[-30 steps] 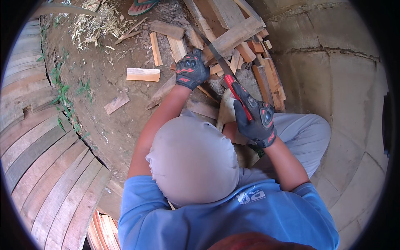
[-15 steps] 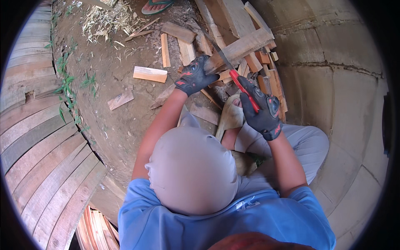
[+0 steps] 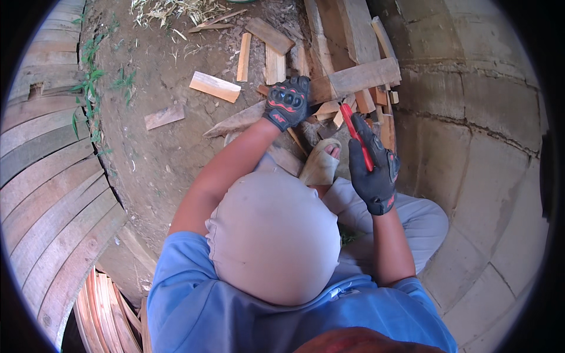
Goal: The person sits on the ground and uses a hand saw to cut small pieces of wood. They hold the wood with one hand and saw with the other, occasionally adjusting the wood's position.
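Observation:
A grey-brown wooden board (image 3: 368, 75) lies slantwise over a heap of wood pieces in front of me. My left hand (image 3: 286, 102), in a black glove with red marks, is closed on its left end; the fingertips are partly hidden. In a matching glove, my right hand (image 3: 375, 167) grips the red handle of a saw (image 3: 358, 138). The saw's thin blade, seen almost edge-on, runs away from me across the board just right of my left hand. My foot in a pale shoe (image 3: 321, 165) is close below the board.
Wood offcuts (image 3: 215, 86) lie on the dirt ground, with shavings (image 3: 170, 12) at the far left. A block wall (image 3: 465, 135) rises on the right. Curving planks (image 3: 53, 200) line the left, and split wood strips (image 3: 106, 312) stand at the lower left.
The saw and my right hand have come back toward me. The board lies more level across the view. My left hand still holds its end, and the view has shifted.

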A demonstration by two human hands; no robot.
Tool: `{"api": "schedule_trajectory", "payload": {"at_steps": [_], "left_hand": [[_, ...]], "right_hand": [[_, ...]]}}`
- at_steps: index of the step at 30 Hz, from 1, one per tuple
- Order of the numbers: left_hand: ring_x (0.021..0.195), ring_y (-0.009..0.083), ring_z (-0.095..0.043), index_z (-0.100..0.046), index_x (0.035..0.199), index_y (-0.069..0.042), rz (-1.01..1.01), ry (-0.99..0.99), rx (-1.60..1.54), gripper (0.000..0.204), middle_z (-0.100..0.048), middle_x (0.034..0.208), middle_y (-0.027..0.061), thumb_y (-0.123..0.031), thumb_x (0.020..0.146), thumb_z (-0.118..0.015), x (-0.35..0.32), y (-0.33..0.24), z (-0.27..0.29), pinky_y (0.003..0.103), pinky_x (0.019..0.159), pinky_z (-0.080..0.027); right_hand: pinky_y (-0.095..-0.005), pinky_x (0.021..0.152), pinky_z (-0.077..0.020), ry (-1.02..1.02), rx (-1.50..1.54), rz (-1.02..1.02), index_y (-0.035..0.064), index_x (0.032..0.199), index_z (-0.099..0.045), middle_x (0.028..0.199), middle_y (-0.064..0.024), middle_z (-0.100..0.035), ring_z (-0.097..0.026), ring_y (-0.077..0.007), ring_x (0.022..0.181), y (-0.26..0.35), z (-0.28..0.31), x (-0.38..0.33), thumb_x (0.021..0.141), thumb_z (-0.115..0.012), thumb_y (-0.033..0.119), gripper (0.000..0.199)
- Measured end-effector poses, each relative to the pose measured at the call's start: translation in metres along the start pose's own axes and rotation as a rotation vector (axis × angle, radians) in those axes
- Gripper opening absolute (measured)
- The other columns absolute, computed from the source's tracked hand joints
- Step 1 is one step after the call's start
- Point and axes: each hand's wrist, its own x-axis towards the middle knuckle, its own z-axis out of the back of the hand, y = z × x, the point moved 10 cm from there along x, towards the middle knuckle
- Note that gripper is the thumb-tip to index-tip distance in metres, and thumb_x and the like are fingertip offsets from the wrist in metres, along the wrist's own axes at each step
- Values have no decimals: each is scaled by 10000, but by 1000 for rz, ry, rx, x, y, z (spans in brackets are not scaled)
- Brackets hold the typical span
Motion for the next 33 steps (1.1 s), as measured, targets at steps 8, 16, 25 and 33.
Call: {"api": "schedule_trajectory", "payload": {"at_steps": [8,16,25,33], "left_hand": [[1023,380,-758,-658,1179,-55,111,205,-40,793,-754,1142,218,-721,770,-793,4,7,-5,499,882,-593],[1026,403,-757,-655,1223,-59,104,106,-15,839,-756,1128,230,-780,800,-727,5,5,7,521,896,-592],[1002,390,-759,-663,1159,-83,64,122,-75,772,-765,1079,199,-768,809,-729,4,5,5,526,887,-586],[1020,389,-761,-672,1184,-70,70,165,-94,752,-769,1074,196,-729,826,-734,4,9,-7,520,892,-591]], "right_hand": [[-424,752,-612,44,-22,-69,113,1489,-633,1056,-161,-800,-795,-326,860,10,-6,-22,1008,-660,144,482],[-445,693,-597,161,-166,-50,-40,1392,-673,1173,-244,-771,-759,-368,762,29,84,-169,873,-680,22,523],[-417,801,-607,-43,-18,18,161,1447,-678,1217,-196,-768,-780,-376,951,-10,-22,23,1004,-669,182,444],[-455,927,-591,-35,2,-169,133,1453,-667,1251,-212,-756,-751,-393,1105,-24,-70,61,1049,-626,208,413]]}}
